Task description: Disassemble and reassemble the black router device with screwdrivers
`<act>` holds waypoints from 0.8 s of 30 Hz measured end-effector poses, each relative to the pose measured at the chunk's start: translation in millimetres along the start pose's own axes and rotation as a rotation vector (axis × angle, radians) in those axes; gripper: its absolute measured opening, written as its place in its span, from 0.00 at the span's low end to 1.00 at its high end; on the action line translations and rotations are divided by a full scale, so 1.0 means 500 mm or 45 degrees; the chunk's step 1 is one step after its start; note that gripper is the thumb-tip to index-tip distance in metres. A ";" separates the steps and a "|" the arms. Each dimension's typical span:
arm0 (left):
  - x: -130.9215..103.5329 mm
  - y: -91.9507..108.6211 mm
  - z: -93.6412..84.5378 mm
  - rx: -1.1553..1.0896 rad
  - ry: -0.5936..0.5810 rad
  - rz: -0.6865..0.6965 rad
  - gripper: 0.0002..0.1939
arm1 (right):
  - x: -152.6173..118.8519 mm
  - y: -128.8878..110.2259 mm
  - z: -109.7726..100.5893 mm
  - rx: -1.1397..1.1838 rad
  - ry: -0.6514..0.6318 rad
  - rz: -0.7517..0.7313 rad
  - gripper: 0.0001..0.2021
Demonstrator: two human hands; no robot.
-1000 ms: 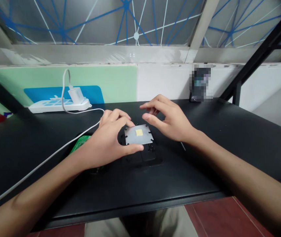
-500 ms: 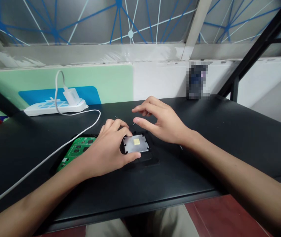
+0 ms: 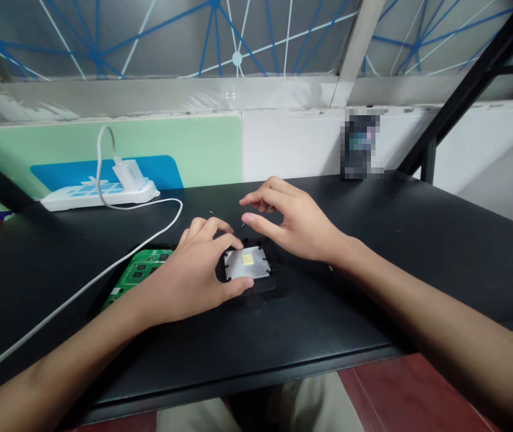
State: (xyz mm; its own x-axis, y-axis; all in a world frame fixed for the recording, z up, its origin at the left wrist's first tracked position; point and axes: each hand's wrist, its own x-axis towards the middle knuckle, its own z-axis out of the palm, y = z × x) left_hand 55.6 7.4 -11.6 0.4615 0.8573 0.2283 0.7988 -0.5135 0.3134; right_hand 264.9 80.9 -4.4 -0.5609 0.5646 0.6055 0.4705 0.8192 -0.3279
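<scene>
My left hand (image 3: pixel 188 270) spans a square silvery metal plate (image 3: pixel 260 267), its index finger at the far edge and its thumb at the near edge. At the middle of the plate is a small pale yellow pad (image 3: pixel 248 259). Black material surrounds the plate, and my fingers hide its left side. Under my left hand and wrist lies a green circuit board (image 3: pixel 137 271) in a dark frame, partly covered. My right hand (image 3: pixel 290 222) hovers to the right of the plate, thumb and fingers apart, with nothing in it. A small screw-like piece (image 3: pixel 243 224) lies near its thumb.
A white power strip (image 3: pixel 98 195) with a plugged-in charger (image 3: pixel 129 174) stands at the back left. Its white cable (image 3: pixel 80 292) runs across the black table (image 3: pixel 373 312) to the left. A blurred-out dark object (image 3: pixel 357 147) leans against the back wall.
Both hands keep nearly the same pose. The whole view has shifted very slightly; nothing has been picked up or let go.
</scene>
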 end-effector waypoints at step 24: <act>-0.003 -0.008 -0.013 -0.002 -0.081 0.057 0.17 | 0.002 0.069 -0.066 -0.900 -0.450 0.892 0.22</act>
State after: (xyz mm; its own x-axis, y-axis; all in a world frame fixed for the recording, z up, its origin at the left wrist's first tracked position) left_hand 49.2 7.9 -7.5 0.5202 0.8342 0.1830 0.7764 -0.5512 0.3055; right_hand 303.1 106.3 8.5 -0.1237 0.9792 0.1610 0.9920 0.1182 0.0432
